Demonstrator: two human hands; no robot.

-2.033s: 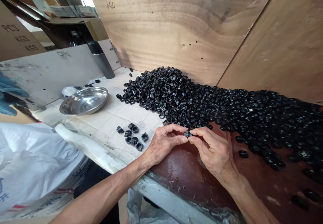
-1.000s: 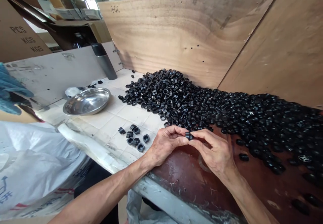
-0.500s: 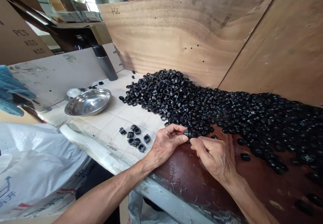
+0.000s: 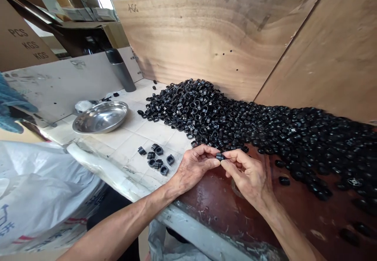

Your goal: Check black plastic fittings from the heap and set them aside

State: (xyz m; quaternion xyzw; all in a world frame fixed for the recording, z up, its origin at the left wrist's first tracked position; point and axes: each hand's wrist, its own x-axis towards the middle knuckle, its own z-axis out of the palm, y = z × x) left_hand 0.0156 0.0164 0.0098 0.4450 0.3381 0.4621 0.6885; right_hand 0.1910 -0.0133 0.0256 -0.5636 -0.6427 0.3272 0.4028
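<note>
A small black ribbed plastic ring [image 4: 219,156] is pinched between the fingertips of both hands, above the near edge of the parts heap. My left hand [image 4: 196,163] grips it from the left, thumb below and index finger above. My right hand [image 4: 246,173] closes on its right side with thumb and index finger. Whether a second piece sits inside the ring is hidden by the fingers. Left of my left hand, several similar black rings [image 4: 158,163] lie loose on the pale tabletop. Behind both hands rises a large heap of black rings [image 4: 191,108].
Flatter round black caps [image 4: 312,143] spread to the right over a red-brown board [image 4: 206,202]. A steel bowl [image 4: 101,119] and a dark bottle [image 4: 121,70] stand at left. Plywood panels [image 4: 212,37] wall the back. A white sack [image 4: 44,198] hangs beside the table, below a blue glove [image 4: 13,104].
My right fingertips have moved up and inward onto the ring, their thumb and index finger now closed on it. My left hand stays nearly still. The view has shifted slightly.
</note>
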